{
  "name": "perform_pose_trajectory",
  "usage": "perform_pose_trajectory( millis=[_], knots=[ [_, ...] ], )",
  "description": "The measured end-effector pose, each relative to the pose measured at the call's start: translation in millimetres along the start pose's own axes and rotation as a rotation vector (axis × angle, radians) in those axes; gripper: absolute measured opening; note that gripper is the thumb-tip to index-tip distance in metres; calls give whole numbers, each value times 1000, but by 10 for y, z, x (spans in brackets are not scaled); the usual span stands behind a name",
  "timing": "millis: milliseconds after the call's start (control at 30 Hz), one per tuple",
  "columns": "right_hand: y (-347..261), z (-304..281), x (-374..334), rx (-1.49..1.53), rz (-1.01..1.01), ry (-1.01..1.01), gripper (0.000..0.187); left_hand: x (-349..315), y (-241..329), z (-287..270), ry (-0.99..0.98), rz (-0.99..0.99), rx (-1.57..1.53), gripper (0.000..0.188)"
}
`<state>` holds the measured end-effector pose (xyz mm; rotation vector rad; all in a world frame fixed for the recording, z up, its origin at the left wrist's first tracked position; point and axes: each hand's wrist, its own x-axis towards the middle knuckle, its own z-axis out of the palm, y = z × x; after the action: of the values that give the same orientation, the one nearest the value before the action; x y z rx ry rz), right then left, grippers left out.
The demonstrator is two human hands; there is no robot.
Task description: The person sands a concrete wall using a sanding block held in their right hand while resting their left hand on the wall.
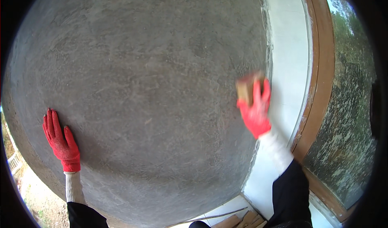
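Observation:
My left hand [61,141], in a red work glove with a pale knit cuff, lies flat on a rough grey plastered wall [161,90]. Its fingers are stretched out and point up the wall, with nothing in them. On the right, my right hand [255,111], gloved in red too, grips a tan block [244,90] with a reddish upper side. The block is against the wall near its right edge and is smeared by motion. Whether it is wood, sponge or a sanding block I cannot tell.
A white strip [289,46] borders the wall on the right, beside a brown window frame [323,66] and a pane [343,139] specked with white. Below lie wooden boards [238,220] and a thin stick [214,216] on white tiles. Bright ground shows past the wall's left edge.

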<state>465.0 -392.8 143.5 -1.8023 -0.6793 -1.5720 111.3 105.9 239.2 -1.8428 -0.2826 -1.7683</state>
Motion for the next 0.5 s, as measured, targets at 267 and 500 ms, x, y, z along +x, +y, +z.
perform_pose_trajectory(
  millis=[267,500],
  knots=[
    [-197,-27,1811,28,282,183,84,22,21,-32,1,27,-11,58],
    [-343,-115,-988,-15,-198,17,101,9,49,-23,4,-13,-19,58]
  ],
)
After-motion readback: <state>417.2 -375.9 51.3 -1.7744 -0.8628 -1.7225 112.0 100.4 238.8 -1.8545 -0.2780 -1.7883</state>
